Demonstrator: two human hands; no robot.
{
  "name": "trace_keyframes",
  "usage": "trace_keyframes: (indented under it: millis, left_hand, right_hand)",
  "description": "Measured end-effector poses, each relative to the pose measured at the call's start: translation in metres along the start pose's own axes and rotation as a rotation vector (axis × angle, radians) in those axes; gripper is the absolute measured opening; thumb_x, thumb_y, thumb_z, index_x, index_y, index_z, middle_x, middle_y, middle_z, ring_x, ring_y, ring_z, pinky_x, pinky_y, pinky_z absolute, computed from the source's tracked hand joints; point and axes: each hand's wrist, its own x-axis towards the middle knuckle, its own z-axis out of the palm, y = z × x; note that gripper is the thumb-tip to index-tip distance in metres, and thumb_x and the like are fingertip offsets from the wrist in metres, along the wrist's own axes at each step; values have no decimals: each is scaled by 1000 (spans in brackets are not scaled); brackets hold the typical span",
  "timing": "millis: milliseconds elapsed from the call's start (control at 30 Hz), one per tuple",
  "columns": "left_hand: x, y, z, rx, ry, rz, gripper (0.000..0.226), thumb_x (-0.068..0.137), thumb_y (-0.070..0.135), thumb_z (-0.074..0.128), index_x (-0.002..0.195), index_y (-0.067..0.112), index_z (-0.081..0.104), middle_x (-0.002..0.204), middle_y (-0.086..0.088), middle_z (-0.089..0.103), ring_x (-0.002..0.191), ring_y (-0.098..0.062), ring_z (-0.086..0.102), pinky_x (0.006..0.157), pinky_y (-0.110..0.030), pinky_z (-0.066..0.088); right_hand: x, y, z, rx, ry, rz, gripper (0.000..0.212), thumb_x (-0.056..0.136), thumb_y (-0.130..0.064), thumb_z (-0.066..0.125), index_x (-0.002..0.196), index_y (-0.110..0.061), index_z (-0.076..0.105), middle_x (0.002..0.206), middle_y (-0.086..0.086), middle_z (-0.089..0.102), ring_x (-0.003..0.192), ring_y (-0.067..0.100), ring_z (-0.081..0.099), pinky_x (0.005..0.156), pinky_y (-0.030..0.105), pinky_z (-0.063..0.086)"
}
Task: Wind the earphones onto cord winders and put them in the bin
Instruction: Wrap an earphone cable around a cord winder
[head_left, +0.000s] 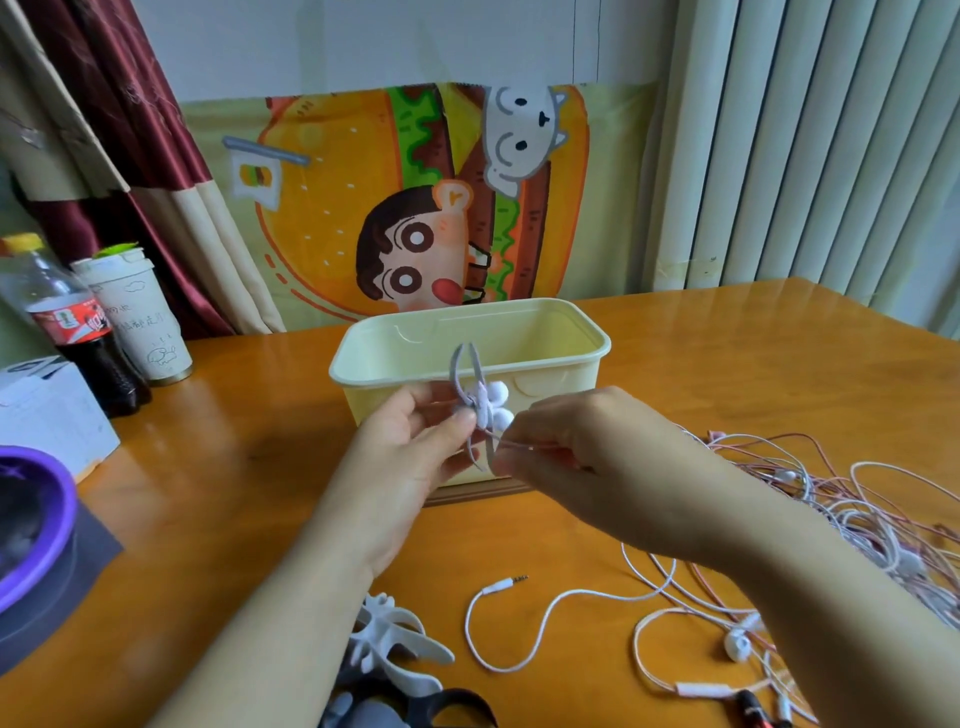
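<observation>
I see my left hand (410, 457) pinching a grey cord winder (482, 410) with two white earbuds (497, 391) seated on it, just in front of the cream bin (561, 387) at twelve o'clock. My right hand (587, 467) pinches the thin cord (524, 445) beside the winder. The tangled earphones (857, 514) lie at three o'clock, and spare winders (395, 631) at six.

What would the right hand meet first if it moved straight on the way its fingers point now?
Probably the grey cord winder that the left hand holds; the right hand, pinching an earphone cable, points at it.
</observation>
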Motion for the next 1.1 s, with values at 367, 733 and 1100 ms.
trace_keyframes:
  millis: [367, 733, 1100]
  left_hand:
    - [-10, 7, 9, 197, -320, 21, 33, 75, 20, 66, 107, 13, 63, 101, 3, 72, 94, -20, 70, 84, -31, 57]
    - [-11, 18, -1, 147, -414, 54, 29, 80, 25, 78, 107, 19, 70, 109, -5, 70, 98, -30, 68, 86, -35, 57]
    - [1, 16, -4, -407, -224, 43, 53, 54, 31, 92, 103, 18, 77, 112, -6, 73, 103, -19, 70, 82, -28, 57]
  right_hand:
    - [-2, 15, -23, 96, 328, 120, 17, 90, -33, 56, 78, -26, 64, 51, -13, 52, 50, 3, 47, 47, 15, 34]
    - [2, 12, -15, 250, 440, 138, 27, 92, -33, 55, 67, -24, 60, 49, -10, 41, 47, 5, 37, 45, 14, 26]
    - [7, 14, 18, 312, 127, 207, 37, 99, -31, 42, 63, -25, 49, 50, -9, 34, 46, 8, 30, 46, 19, 26]
